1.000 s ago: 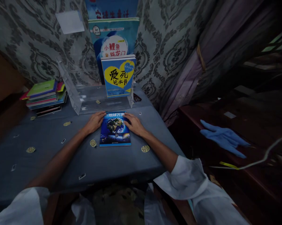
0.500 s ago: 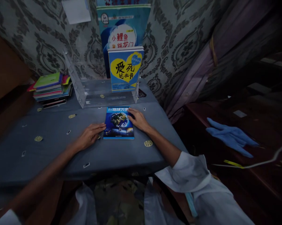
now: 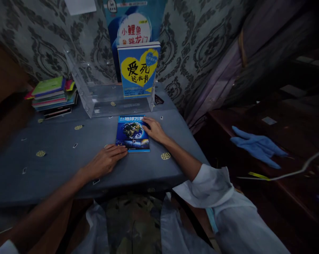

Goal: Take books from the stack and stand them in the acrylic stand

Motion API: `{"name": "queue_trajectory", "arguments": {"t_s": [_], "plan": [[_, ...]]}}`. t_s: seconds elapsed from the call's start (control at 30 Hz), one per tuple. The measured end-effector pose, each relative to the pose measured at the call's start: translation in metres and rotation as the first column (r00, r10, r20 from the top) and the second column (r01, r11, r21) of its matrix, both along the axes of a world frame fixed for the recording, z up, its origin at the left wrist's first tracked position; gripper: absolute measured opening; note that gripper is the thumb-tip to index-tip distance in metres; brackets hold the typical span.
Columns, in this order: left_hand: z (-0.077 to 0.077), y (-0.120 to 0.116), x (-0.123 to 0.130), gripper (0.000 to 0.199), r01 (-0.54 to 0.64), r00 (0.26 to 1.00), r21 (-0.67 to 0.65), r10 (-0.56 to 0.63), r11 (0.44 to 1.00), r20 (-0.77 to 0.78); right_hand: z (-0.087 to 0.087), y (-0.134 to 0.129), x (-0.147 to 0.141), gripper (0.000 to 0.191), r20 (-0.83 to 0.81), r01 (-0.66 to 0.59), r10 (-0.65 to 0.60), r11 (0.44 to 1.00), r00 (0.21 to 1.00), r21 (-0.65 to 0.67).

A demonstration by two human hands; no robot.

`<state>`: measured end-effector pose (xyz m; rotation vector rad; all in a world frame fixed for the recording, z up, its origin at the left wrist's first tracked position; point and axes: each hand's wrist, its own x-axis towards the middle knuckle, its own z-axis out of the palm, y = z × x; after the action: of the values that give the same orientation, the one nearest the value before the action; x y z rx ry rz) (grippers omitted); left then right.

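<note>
A blue book with a globe on its cover lies flat on the grey-blue tablecloth. My left hand rests at the book's lower left corner, fingers stretched out and touching it. At the upper right edge, my right hand lies with its fingertips on the cover, fingers extended. Behind the book is a clear acrylic stand. In it, a blue book with a yellow heart stands upright, in front of a taller teal book.
Colourful books are stacked at the back left. Dark glasses lie right of the stand. Blue gloves and a pale cable are on a dark red surface to the right. Patterned fabric hangs behind.
My left hand has moved from the book's left edge down to its lower left corner. My right hand stays at the upper right. The view has shifted slightly.
</note>
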<state>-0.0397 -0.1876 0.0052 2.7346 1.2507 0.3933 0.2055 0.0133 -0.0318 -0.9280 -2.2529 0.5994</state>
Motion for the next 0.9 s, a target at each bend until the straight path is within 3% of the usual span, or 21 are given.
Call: {"name": "queue_trajectory", "arguments": {"t_s": [0.2, 0.3, 0.4, 0.6, 0.73, 0.9], "plan": [[-0.001, 0.025, 0.062, 0.056, 0.133, 0.984, 0.007, -0.131, 0.991, -0.125, 0.002, -0.002, 0.000, 0.040, 0.044, 0.009, -0.010, 1.000, 0.999, 0.005], [0.009, 0.031, 0.087, 0.051, 0.146, 0.974, -0.007, -0.145, 0.989, -0.177, 0.004, -0.004, 0.000, 0.040, 0.052, 0.017, -0.017, 1.000, 0.999, 0.001], [0.020, 0.031, 0.095, 0.047, 0.138, 0.968, -0.028, -0.140, 0.990, -0.208, 0.005, -0.004, 0.000, 0.041, 0.054, 0.015, -0.016, 1.000, 0.998, 0.001], [0.020, 0.022, 0.076, 0.044, 0.058, 0.991, 0.052, -0.051, 0.997, -0.124, 0.003, -0.003, 0.001, 0.040, 0.037, 0.015, -0.016, 1.000, 0.999, 0.009], [0.011, 0.023, 0.052, 0.040, -0.077, 0.996, 0.119, 0.081, 0.990, -0.032, 0.000, -0.001, 0.001, 0.042, 0.046, 0.015, -0.014, 1.000, 0.999, -0.006], [0.004, 0.040, 0.021, 0.043, -0.265, 0.964, 0.084, 0.266, 0.961, 0.001, -0.002, 0.000, 0.001, 0.040, 0.028, 0.006, -0.006, 1.000, 1.000, 0.011]]}}
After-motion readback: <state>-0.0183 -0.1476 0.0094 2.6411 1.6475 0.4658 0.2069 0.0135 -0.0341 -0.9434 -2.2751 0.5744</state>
